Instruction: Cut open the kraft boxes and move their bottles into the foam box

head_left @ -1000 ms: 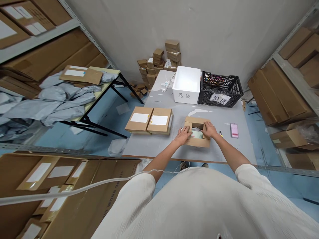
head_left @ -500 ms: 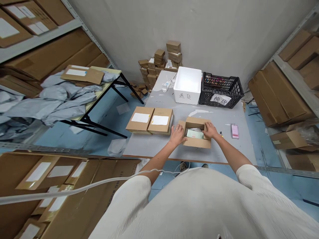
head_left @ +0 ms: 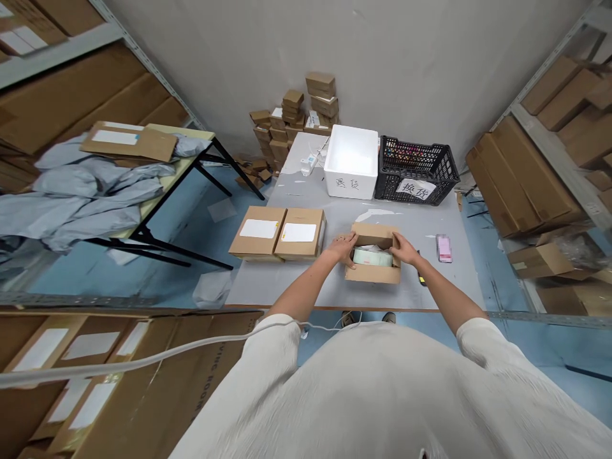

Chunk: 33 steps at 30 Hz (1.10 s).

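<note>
An open cardboard box rests near the front of the grey table, its front and back flaps spread. Inside lies a pale green packet with some whitish wrapping behind it. My left hand grips the box's left side, fingers bent over the edge. At the right side, my right hand holds the box wall between thumb and fingers. A small black and yellow tool lies beneath my right forearm, and a pink-screened phone lies farther right.
Two closed boxes with white labels sit left of the open box. Behind stand a white bin and a black crate. Grey bags cover a side table at left. A white cable crosses over my left arm.
My left hand has moved over the box's left flap, which now hardly shows. My right hand has shifted slightly along the right side. The whole view has shifted a little.
</note>
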Each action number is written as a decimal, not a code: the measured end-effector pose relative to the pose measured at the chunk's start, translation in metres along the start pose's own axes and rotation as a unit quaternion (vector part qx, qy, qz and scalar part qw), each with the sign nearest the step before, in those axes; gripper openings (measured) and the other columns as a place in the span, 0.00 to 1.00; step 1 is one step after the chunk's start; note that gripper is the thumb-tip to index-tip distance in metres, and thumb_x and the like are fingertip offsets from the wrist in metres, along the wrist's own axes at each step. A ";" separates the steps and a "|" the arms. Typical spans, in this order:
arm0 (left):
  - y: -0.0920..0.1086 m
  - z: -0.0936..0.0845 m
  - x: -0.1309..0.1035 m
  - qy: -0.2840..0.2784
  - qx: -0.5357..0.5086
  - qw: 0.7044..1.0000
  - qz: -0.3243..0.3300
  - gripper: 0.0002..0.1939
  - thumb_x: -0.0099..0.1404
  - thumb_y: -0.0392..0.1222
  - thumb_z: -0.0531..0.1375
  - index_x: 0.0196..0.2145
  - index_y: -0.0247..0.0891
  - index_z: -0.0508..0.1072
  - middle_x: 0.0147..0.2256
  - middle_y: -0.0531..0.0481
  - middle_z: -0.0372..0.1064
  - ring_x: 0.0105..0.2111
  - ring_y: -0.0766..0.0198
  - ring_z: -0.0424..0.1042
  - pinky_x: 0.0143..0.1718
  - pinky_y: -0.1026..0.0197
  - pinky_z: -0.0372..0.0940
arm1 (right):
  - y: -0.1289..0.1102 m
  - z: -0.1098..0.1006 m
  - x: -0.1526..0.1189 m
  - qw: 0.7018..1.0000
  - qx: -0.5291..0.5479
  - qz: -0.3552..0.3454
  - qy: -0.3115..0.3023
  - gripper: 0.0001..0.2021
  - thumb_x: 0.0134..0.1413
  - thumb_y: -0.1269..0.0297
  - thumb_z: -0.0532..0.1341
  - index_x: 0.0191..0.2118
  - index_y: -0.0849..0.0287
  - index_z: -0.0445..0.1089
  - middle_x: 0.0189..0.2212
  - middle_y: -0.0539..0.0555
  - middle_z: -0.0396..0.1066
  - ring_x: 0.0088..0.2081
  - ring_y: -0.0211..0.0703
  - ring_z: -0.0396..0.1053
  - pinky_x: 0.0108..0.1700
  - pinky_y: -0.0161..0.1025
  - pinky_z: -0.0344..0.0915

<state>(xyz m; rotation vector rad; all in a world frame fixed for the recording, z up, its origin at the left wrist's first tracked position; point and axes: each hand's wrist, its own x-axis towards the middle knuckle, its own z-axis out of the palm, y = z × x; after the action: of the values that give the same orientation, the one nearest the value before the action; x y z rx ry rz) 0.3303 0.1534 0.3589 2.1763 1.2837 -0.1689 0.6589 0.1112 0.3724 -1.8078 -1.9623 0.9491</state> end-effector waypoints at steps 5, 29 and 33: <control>-0.007 0.004 -0.001 0.014 -0.028 0.999 0.005 0.77 0.45 0.75 0.76 0.81 0.45 0.48 0.82 0.31 0.38 0.77 0.24 0.51 0.73 0.34 0.52 | 0.010 -0.010 -0.020 0.996 0.032 0.000 0.083 0.40 0.59 0.58 0.59 0.78 0.50 0.59 0.74 0.60 0.64 0.70 0.64 0.67 0.71 0.64 0.66; 0.004 0.004 -0.020 0.018 -0.022 0.999 -0.018 0.78 0.47 0.67 0.79 0.83 0.49 0.41 0.83 0.37 0.30 0.77 0.22 0.48 0.72 0.32 0.53 | 0.036 0.009 -0.010 0.985 -0.135 -0.021 0.103 0.23 0.67 0.66 0.56 0.64 0.58 0.74 0.60 0.65 0.73 0.62 0.63 0.67 0.68 0.56 0.63; 0.009 0.002 -0.026 0.010 -0.015 0.999 -0.028 0.79 0.49 0.69 0.77 0.83 0.52 0.34 0.83 0.41 0.27 0.78 0.23 0.46 0.74 0.34 0.52 | 0.007 0.015 0.008 0.975 -0.183 -0.127 -0.012 0.18 0.70 0.63 0.61 0.62 0.54 0.76 0.59 0.61 0.75 0.61 0.60 0.69 0.66 0.53 0.65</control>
<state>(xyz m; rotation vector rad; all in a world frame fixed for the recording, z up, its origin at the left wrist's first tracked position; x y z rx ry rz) 0.3247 0.1296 0.3709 2.1225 1.3506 -0.1488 0.6534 0.1144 0.3555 -1.6626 -2.4387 0.5584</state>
